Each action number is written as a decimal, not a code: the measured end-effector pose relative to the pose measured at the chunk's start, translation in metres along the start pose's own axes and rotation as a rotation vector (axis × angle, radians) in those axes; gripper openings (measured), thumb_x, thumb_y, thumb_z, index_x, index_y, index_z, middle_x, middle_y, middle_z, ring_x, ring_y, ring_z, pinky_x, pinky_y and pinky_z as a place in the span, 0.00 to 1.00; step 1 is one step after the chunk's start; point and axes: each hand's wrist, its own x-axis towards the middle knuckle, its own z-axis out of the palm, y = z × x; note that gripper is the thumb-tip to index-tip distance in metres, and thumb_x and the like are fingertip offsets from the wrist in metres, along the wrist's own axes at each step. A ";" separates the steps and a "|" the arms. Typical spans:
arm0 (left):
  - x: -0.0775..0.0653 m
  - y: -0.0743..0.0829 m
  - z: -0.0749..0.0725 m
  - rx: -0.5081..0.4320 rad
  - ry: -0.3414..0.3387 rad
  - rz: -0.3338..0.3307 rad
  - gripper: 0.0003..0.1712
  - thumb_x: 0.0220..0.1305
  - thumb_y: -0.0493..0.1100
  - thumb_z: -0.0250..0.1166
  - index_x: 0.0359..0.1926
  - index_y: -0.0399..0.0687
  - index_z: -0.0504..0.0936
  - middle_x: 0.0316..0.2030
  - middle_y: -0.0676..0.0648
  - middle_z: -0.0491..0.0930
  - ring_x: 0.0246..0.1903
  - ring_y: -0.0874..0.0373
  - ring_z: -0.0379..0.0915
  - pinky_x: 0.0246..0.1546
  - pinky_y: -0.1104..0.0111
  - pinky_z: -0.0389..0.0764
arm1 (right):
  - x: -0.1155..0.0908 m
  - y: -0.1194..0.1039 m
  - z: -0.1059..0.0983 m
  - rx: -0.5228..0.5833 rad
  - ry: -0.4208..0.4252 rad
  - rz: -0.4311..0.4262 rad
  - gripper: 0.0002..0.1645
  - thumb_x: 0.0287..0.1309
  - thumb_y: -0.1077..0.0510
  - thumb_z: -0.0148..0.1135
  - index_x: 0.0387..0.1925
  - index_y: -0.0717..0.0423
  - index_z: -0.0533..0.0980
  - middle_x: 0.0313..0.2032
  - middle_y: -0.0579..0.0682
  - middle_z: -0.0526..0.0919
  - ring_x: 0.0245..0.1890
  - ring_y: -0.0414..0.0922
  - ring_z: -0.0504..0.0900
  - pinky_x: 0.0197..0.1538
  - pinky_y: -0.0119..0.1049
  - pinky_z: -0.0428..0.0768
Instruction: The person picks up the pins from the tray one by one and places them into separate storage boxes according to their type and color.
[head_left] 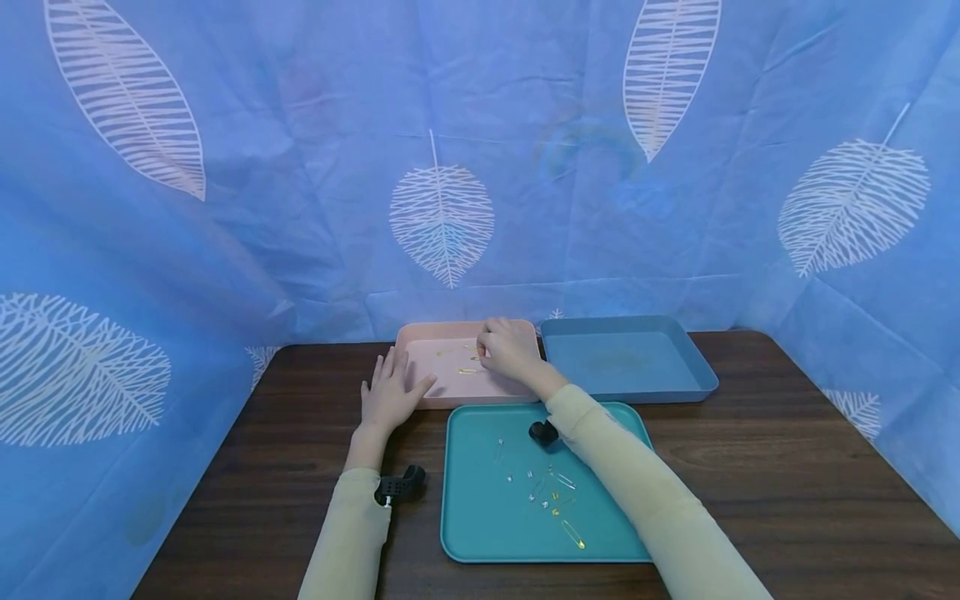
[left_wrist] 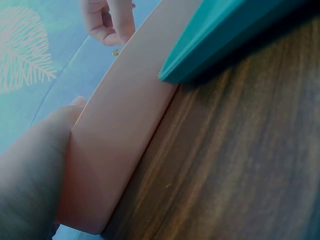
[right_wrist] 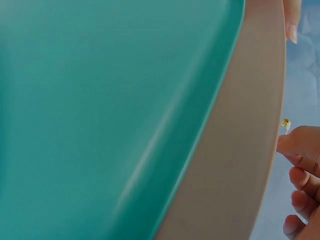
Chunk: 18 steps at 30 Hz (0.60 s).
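Note:
Over the pink tray, my right hand pinches a gold safety pin between thumb and finger; the pin's head pokes out of the pinch in the right wrist view. Several gold safety pins lie on the pink tray's floor below. My left hand rests on the left end of that tray, fingers straight and spread, thumb reaching over the near rim. Closer to me, a teal tray carries several silver safety pins and a few gold ones, such as a larger gold safety pin.
A blue tray stands right of the pink one, partly behind the right forearm. The trays sit on a dark wooden table. Blue cloth with white leaf prints hangs behind and at both sides. My right sleeve crosses the teal tray.

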 end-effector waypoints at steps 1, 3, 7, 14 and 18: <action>0.000 0.000 0.000 0.001 0.001 -0.002 0.51 0.63 0.73 0.53 0.77 0.52 0.51 0.78 0.41 0.45 0.76 0.39 0.38 0.66 0.29 0.45 | 0.001 0.000 0.000 0.008 -0.011 0.007 0.10 0.58 0.61 0.64 0.22 0.51 0.75 0.35 0.50 0.74 0.35 0.46 0.66 0.42 0.39 0.67; 0.000 0.000 0.000 0.003 0.003 -0.003 0.51 0.63 0.73 0.53 0.77 0.52 0.51 0.77 0.41 0.45 0.76 0.39 0.38 0.66 0.29 0.46 | 0.005 -0.001 0.001 0.025 -0.024 0.017 0.11 0.58 0.61 0.63 0.22 0.51 0.74 0.35 0.50 0.74 0.35 0.47 0.66 0.41 0.39 0.67; -0.001 0.001 0.000 -0.002 0.009 -0.005 0.52 0.62 0.73 0.53 0.77 0.51 0.52 0.77 0.42 0.45 0.76 0.39 0.39 0.66 0.29 0.45 | 0.011 -0.003 0.003 0.035 -0.034 0.020 0.12 0.58 0.62 0.63 0.21 0.51 0.73 0.35 0.50 0.73 0.36 0.47 0.65 0.39 0.39 0.67; -0.001 0.000 0.002 -0.003 0.028 0.002 0.53 0.61 0.76 0.52 0.76 0.50 0.55 0.77 0.42 0.46 0.76 0.38 0.41 0.66 0.29 0.47 | 0.021 -0.006 0.006 0.026 -0.038 0.029 0.12 0.60 0.61 0.63 0.21 0.50 0.74 0.34 0.50 0.74 0.36 0.47 0.66 0.40 0.39 0.68; 0.000 0.001 0.001 0.001 0.011 -0.005 0.51 0.62 0.74 0.53 0.77 0.51 0.53 0.78 0.42 0.44 0.76 0.39 0.39 0.66 0.29 0.46 | 0.026 -0.006 0.009 0.026 -0.041 0.036 0.12 0.60 0.61 0.62 0.21 0.51 0.74 0.34 0.50 0.74 0.36 0.47 0.66 0.41 0.40 0.68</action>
